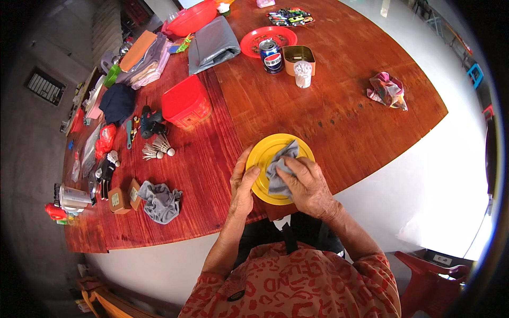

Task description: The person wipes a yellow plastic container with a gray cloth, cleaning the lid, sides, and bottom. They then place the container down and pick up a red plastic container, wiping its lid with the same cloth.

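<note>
My left hand point(243, 185) grips the left rim of a round yellow lid or plate point(262, 156), its thumb lying over the top face. The yellow piece is above the table's near edge, in front of my body. My right hand point(309, 186) is closed on a crumpled grey cloth point(277, 182) and presses it against the yellow face. Part of the right side is hidden under that hand. A second grey cloth point(160, 202) lies bunched on the table to the left, apart from both hands.
Left of my hands are shuttlecocks point(159, 147), a cordless drill point(152, 123), a red tub point(186, 102) and small brown boxes point(120, 201). Farther off stand a soda can point(271, 57), a square tin point(298, 55), a cotton-swab cup point(303, 75) and a red plate point(254, 40). A crumpled wrapper point(387, 90) lies right.
</note>
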Action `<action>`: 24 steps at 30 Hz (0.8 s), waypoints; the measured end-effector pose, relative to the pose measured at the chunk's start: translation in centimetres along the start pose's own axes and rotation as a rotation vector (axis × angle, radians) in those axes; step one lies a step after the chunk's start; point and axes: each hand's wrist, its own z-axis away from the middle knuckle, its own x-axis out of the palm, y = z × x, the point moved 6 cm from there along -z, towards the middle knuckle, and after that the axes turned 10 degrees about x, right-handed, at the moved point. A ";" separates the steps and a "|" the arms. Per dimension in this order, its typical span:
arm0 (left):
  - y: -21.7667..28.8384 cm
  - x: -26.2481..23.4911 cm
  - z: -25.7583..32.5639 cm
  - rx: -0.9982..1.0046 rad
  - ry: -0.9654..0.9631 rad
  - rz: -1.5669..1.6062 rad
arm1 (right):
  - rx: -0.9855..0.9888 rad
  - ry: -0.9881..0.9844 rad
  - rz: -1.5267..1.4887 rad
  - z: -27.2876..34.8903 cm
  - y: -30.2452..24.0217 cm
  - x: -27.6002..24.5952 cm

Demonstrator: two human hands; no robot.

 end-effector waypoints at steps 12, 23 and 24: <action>-0.2 0.0 0.6 0.051 0.081 0.008 | 0.230 0.193 0.089 -0.4 2.7 -0.3; -1.0 -0.1 0.3 0.102 0.081 -0.034 | -0.082 -0.035 -0.123 0.3 -3.6 1.4; -1.2 -0.1 0.2 0.112 0.062 -0.012 | -0.091 -0.035 -0.151 -0.3 -3.6 1.6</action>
